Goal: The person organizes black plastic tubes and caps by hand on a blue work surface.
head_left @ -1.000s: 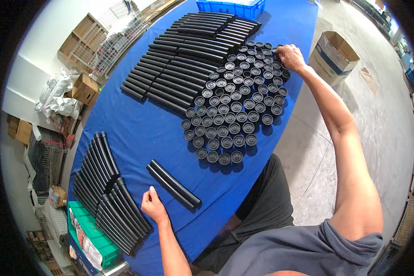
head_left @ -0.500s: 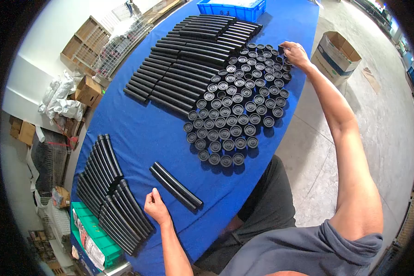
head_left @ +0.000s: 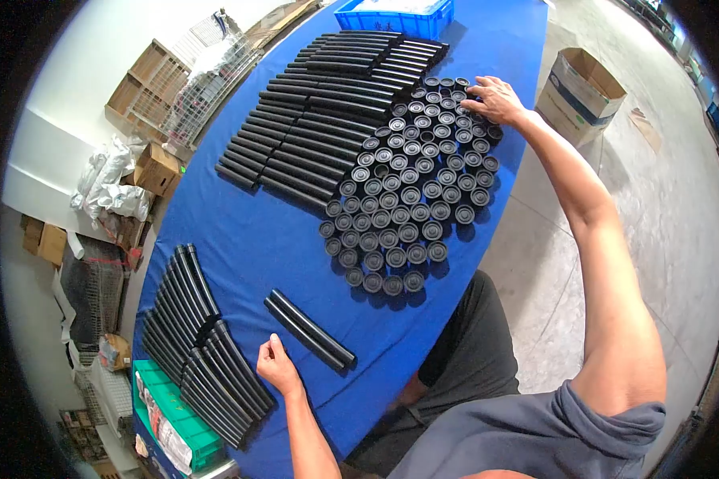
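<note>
My right hand reaches over the far right of a large group of round black caps, its fingers spread and lying on or just above them. The caps stand close together with ringed tops facing up. My left hand is closed near the front of the table, thumb against curled fingers; whatever is inside, if anything, is hidden. Just beyond it lie two black tubes side by side. More black tubes are stacked in rows to the left of that hand.
Rows of black tubes cover the far part of the blue cloth. A blue crate sits at the far end, and a green crate at the near left. An open cardboard box stands on the floor to the right.
My right hand has shifted left over the caps, its fingers going from a pinch at the group's edge to spread. My left hand stays closed in nearly the same place.
</note>
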A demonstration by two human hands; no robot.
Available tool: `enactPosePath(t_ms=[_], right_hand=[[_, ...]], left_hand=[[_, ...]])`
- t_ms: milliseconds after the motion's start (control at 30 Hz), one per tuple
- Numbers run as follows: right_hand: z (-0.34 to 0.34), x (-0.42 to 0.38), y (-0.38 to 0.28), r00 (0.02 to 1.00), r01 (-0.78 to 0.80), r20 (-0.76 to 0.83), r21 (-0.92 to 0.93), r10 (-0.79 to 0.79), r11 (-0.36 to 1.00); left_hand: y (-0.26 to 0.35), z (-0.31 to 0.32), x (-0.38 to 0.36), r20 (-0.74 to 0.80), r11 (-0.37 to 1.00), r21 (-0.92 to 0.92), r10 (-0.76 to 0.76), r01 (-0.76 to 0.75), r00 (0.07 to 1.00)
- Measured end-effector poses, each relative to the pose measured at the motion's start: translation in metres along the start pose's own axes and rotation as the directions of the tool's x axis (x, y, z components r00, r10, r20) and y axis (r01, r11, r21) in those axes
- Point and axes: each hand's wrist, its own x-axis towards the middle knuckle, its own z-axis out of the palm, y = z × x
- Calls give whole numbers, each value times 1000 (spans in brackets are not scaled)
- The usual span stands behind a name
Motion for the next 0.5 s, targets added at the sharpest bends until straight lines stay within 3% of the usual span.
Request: enactPosePath(t_ms=[167, 200, 267, 300, 400, 433, 500], right_hand=[[-5, 10, 6, 1000, 9, 2, 106, -10, 994], [-4, 14, 12, 996, -64, -43, 348, 84, 935], [3, 24, 27, 958, -141, -56, 760, 281, 634], [2, 26, 36, 927, -227, 2, 798, 375, 558], [16, 26, 46, 855, -397, 231, 867, 464, 300], [20, 26, 49, 853, -402, 277, 890, 443, 217], [29, 27, 51, 880, -347, 247, 918, 406, 192]], left_hand=[[-3, 1, -1, 10, 999, -33, -12, 12, 1000], [-4, 2, 0, 3, 999, -41, -9, 9, 1000], [-2, 1, 1, 12, 999, -43, -20, 20, 1000], [-1, 0, 1, 18, 999, -44, -26, 27, 999], [-7, 1, 1, 15, 998, -40, -43, 44, 999], [-7, 1, 1, 11, 998, -43, -38, 38, 999], [-7, 1, 2, 5, 999, -48, -26, 26, 1000]])
